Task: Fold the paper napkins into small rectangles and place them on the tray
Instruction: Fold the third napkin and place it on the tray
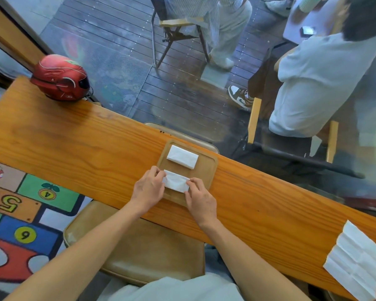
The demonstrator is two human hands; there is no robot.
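Note:
A wooden tray [207, 168] rests on the long wooden counter [74, 146]. One folded white napkin [182, 157] lies on the tray's far half. A second folded napkin [175, 181] sits on the near half, held at both short ends. My left hand [149, 187] pinches its left end and my right hand [201, 199] pinches its right end. An unfolded, creased napkin [356, 260] lies flat on the counter far to the right.
A red helmet [61, 78] stands at the counter's far left end. A tan chair seat [137, 244] is below my arms. Beyond a glass pane, people sit on chairs on dark decking. A colourful numbered mat [26, 213] covers the floor at left.

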